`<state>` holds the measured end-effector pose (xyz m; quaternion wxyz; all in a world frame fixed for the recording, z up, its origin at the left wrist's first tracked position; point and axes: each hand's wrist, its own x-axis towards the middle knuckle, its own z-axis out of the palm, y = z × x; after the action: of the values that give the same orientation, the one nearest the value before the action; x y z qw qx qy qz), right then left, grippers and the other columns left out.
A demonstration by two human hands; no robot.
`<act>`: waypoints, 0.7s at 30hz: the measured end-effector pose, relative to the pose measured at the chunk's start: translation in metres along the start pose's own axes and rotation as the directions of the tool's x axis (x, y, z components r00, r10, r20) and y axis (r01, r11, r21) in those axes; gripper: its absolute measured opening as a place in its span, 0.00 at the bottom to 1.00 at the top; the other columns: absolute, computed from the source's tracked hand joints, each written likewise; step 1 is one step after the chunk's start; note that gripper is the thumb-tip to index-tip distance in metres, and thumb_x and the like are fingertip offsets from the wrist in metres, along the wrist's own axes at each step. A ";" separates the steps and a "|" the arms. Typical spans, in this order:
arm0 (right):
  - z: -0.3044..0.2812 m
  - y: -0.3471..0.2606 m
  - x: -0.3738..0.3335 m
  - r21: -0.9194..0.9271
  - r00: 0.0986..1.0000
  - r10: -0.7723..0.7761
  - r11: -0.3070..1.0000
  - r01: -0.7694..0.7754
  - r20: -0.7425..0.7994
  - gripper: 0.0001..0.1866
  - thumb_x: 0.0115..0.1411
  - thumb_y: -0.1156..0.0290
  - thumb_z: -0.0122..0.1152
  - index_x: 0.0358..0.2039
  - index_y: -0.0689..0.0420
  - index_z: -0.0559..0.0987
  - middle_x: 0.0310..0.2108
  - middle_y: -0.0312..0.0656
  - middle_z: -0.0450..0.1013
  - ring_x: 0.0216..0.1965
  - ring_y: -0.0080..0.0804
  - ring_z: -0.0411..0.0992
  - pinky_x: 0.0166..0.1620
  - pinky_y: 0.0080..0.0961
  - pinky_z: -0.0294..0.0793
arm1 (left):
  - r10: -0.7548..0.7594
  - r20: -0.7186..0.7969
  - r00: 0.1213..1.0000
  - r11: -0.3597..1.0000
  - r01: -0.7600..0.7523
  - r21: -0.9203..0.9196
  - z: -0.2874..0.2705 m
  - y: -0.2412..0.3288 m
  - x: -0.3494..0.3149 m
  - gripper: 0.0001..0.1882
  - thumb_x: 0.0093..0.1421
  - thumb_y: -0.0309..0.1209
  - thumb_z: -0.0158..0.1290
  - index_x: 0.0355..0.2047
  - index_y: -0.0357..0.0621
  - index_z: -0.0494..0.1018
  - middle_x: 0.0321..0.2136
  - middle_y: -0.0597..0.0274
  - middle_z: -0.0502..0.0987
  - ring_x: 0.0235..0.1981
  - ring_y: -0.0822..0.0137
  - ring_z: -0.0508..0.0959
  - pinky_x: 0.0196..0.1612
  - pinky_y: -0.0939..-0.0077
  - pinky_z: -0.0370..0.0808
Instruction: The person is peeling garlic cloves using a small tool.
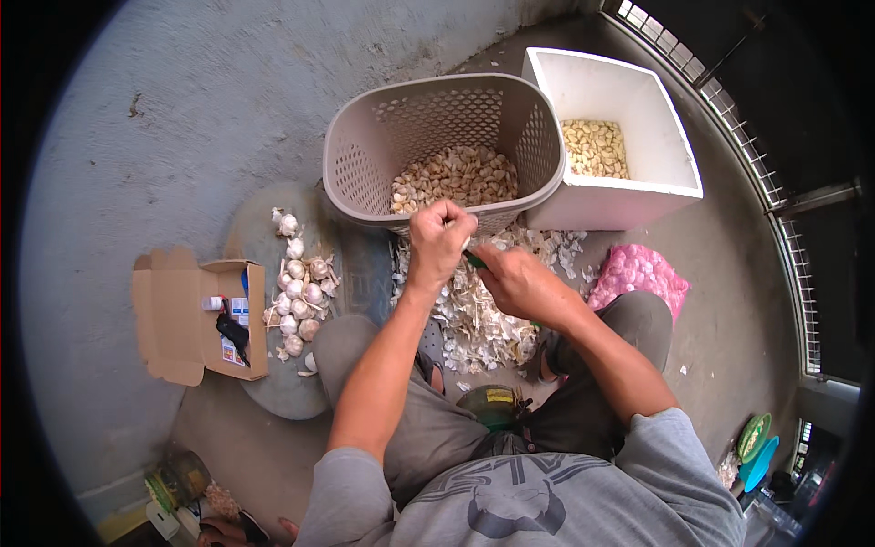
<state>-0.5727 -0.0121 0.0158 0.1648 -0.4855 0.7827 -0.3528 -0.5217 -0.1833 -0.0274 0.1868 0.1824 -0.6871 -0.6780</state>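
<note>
Garlic clove [467, 242]: mostly hidden, pinched between both hands at the near rim of the basket, above the peel pile. Too small to tell more.

Left hand [437, 244]: 1, grip curled tight, fingertips pressed together on the clove. Right hand [515, 278]: 1, grip closed round a green-handled tool [476, 261], its tip at the clove. Only a short bit of the handle shows.

Containers: 2. One beige perforated basket [360, 173], far centre, part full of loose cloves, too many to count. One white foam box [656, 173], touching the basket on the right, with a layer of pale peeled cloves [594, 148] at the bottom.

Whole garlic bulbs [296, 296]: roughly 12, in a loose column on a round grey slab [273, 392], left of the left forearm.

Peel pile [474, 314]: 1 heap on the floor between the person's knees, spilling toward the foam box.

Cardboard box [169, 314]: 1, open, far left, just beside the bulbs; a few small items inside, cannot tell what.

Pink mesh bag [638, 273]: 1, right of the right knee.

Green round thing [488, 406]: 1, near, between the legs.
</note>
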 end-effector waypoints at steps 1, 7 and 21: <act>-0.001 -0.001 -0.002 0.087 0.999 -0.015 0.996 0.012 0.041 0.08 0.60 0.78 0.57 0.40 0.65 0.73 0.24 0.62 0.73 0.30 0.64 0.75 0.34 0.53 0.73 | 0.015 0.002 1.000 1.000 -0.015 -0.025 -0.001 -0.004 -0.005 0.07 0.55 0.26 0.59 0.25 0.33 0.78 0.22 0.68 0.77 0.25 0.79 0.71 0.29 0.79 0.69; 0.015 0.009 -0.017 0.107 0.989 0.008 0.994 -0.024 0.147 0.09 0.61 0.77 0.56 0.41 0.66 0.73 0.25 0.63 0.74 0.31 0.64 0.75 0.34 0.54 0.73 | -0.047 0.021 0.999 0.999 0.047 -0.010 0.002 -0.005 -0.027 0.06 0.54 0.25 0.60 0.24 0.33 0.78 0.21 0.69 0.77 0.25 0.80 0.71 0.29 0.80 0.68; -0.008 0.058 -0.024 0.150 0.989 0.137 0.978 -0.143 0.048 0.14 0.62 0.78 0.57 0.49 0.62 0.74 0.35 0.53 0.77 0.36 0.48 0.77 0.39 0.40 0.76 | -0.093 0.000 0.996 0.788 0.074 -0.612 -0.009 0.023 0.003 0.08 0.59 0.30 0.61 0.29 0.38 0.75 0.24 0.59 0.77 0.27 0.67 0.77 0.33 0.75 0.74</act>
<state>-0.6036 0.0283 -0.0222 0.2407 -0.4216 0.7825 -0.3900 -0.5192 -0.1924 -0.0046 0.2157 0.1525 -0.4198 -0.8683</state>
